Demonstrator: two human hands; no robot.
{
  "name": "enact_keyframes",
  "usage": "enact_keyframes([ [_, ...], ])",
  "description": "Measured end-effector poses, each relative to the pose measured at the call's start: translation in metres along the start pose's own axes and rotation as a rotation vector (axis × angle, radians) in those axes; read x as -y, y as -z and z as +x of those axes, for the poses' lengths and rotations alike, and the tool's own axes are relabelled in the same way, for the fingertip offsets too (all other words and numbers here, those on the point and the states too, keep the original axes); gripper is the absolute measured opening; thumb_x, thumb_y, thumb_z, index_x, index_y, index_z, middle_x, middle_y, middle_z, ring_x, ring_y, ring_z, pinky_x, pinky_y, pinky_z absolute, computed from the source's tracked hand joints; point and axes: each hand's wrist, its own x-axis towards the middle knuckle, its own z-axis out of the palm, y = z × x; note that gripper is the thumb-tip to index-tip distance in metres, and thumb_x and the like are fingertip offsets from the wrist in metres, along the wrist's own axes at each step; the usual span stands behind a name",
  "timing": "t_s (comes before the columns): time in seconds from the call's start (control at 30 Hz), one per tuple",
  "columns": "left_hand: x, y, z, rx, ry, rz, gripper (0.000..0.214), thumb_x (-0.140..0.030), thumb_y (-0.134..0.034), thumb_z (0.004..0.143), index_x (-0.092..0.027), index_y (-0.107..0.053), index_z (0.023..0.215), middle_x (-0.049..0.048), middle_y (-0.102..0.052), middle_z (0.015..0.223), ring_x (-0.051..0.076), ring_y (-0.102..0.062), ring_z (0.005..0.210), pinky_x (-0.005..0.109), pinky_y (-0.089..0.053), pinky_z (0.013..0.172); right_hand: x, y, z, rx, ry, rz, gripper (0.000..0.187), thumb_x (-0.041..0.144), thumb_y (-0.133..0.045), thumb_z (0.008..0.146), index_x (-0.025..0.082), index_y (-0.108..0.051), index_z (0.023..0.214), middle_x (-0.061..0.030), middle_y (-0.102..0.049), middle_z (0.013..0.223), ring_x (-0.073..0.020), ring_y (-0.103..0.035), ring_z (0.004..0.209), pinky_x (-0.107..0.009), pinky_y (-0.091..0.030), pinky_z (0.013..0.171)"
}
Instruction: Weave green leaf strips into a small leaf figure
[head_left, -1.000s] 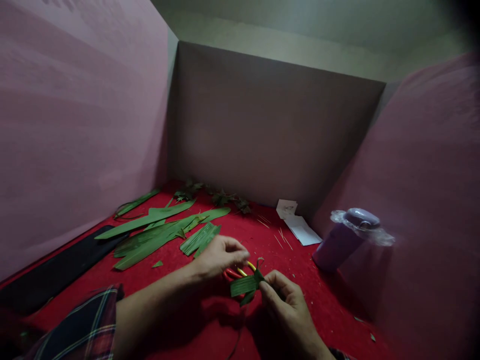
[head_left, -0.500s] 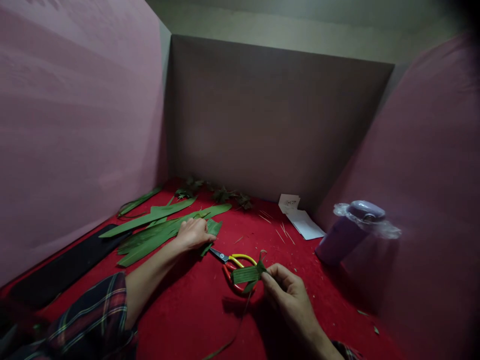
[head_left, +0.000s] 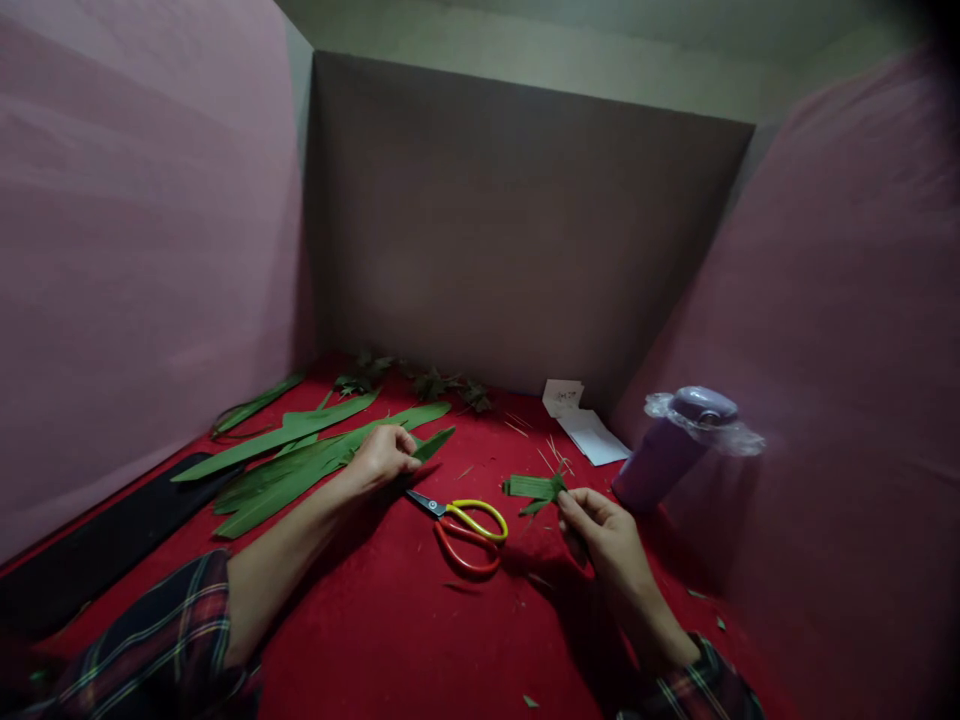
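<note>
My left hand (head_left: 384,455) is closed on a short green leaf piece (head_left: 435,443), its pointed end sticking out to the right of the fingers. Under and behind that hand lie several long broad green leaves (head_left: 300,485). Between thumb and fingers, my right hand (head_left: 600,525) pinches a folded green leaf piece (head_left: 534,487) with a thin stem at its top, held above the red cloth. Scissors (head_left: 469,530) with one yellow and one red handle lie between my hands, blades pointing left, touched by neither hand.
At the right stands a purple tumbler (head_left: 664,455) with clear plastic round its lid. White cards (head_left: 592,437) and thin sticks (head_left: 555,452) lie on the red cloth (head_left: 420,640). Leafy sprigs (head_left: 435,385) rest at the back. A black flat strip (head_left: 127,540) lies left. Panels enclose three sides.
My right hand has moved up and right with the folded leaf piece, uncovering the scissors' handles. The leaf piece in my left hand has turned and shows a pointed end. The view has shifted slightly.
</note>
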Motion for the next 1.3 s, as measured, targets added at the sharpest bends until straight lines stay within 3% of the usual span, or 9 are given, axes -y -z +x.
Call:
enact_keyframes([
  [0.1,-0.004,-0.006,-0.007,0.088,0.037,-0.150,0.026,-0.016,-0.075,0.047,-0.012,-0.057,0.065,-0.0026,-0.053,0.051,0.008,-0.047,0.045,0.022,-0.035,0.049,-0.006,0.012,0.010,-0.039,0.008,-0.086,0.042,0.057,-0.064,0.063,0.017,-0.053,0.057,0.0040,-0.045,0.044,-0.0075,-0.033,0.034,-0.022,-0.025,0.035],
  [0.2,-0.007,-0.017,-0.020,0.202,0.098,-0.310,0.029,-0.023,-0.076,0.049,-0.012,-0.058,0.068,-0.0014,-0.055,0.053,0.009,-0.050,0.045,0.023,-0.041,0.049,-0.009,0.015,0.013,-0.117,0.062,-0.195,0.031,0.047,-0.068,0.062,0.017,-0.059,0.059,-0.0020,-0.054,0.054,-0.0152,-0.046,0.049,-0.027,-0.035,0.045],
  [0.3,-0.012,-0.029,-0.036,0.278,0.152,-0.448,0.030,-0.021,-0.077,0.047,-0.013,-0.056,0.068,-0.0014,-0.056,0.056,0.010,-0.054,0.049,0.026,-0.047,0.055,-0.005,0.002,0.008,-0.226,0.174,-0.264,0.024,0.036,-0.068,0.064,0.019,-0.065,0.080,-0.0088,-0.061,0.090,-0.0243,-0.052,0.087,-0.034,-0.041,0.073],
  [0.37,-0.015,-0.036,-0.045,0.305,0.178,-0.505,0.031,-0.018,-0.077,0.045,-0.013,-0.055,0.066,-0.0020,-0.056,0.054,0.009,-0.053,0.047,0.025,-0.047,0.053,0.001,-0.017,0.002,-0.143,0.268,-0.314,0.020,0.036,-0.064,0.069,0.019,-0.067,0.082,-0.0090,-0.061,0.091,-0.0255,-0.051,0.091,-0.038,-0.039,0.081],
  [0.43,-0.018,-0.041,-0.052,0.328,0.189,-0.536,0.031,-0.019,-0.078,0.045,-0.012,-0.055,0.064,-0.0006,-0.057,0.054,0.010,-0.054,0.048,0.024,-0.047,0.053,0.008,-0.040,-0.004,0.067,0.164,-0.164,0.022,0.039,-0.062,0.073,0.018,-0.067,0.080,-0.0081,-0.063,0.085,-0.0233,-0.055,0.082,-0.036,-0.042,0.076],
  [0.6,-0.014,-0.047,-0.059,0.423,0.176,-0.563,0.030,-0.017,-0.079,0.044,-0.010,-0.060,0.066,0.0005,-0.061,0.053,0.011,-0.056,0.046,0.023,-0.045,0.052,0.014,-0.079,-0.008,0.141,0.029,0.109,0.032,0.047,-0.065,0.070,0.015,-0.061,0.072,-0.0008,-0.059,0.063,-0.0129,-0.051,0.054,-0.023,-0.039,0.049],
  [0.73,-0.010,-0.050,-0.063,0.474,0.139,-0.526,0.030,-0.019,-0.079,0.046,-0.010,-0.061,0.068,0.0021,-0.064,0.057,0.011,-0.056,0.048,0.022,-0.042,0.050,0.005,-0.078,-0.009,0.130,-0.029,0.192,0.036,0.049,-0.065,0.070,0.016,-0.052,0.061,0.0047,-0.048,0.049,-0.0082,-0.040,0.043,-0.020,-0.032,0.042],
  [0.93,-0.011,-0.050,-0.067,0.562,0.138,-0.401,0.038,-0.046,-0.071,0.062,-0.010,-0.064,0.071,0.0042,-0.064,0.059,0.010,-0.053,0.047,0.020,-0.036,0.047,-0.004,-0.070,-0.010,0.116,-0.092,0.291,0.035,0.043,-0.066,0.072,0.018,-0.046,0.060,0.0090,-0.038,0.046,-0.0054,-0.032,0.040,-0.018,-0.029,0.039],
  [1.3,-0.016,-0.050,-0.068,0.510,0.208,-0.396,0.024,-0.026,-0.075,0.052,-0.011,-0.064,0.067,-0.0004,-0.060,0.053,0.006,-0.047,0.042,0.019,-0.030,0.044,-0.002,-0.071,-0.013,0.152,-0.096,0.311,0.035,0.045,-0.068,0.069,0.017,-0.048,0.064,0.0083,-0.042,0.047,-0.0047,-0.032,0.038,-0.018,-0.024,0.037],
])
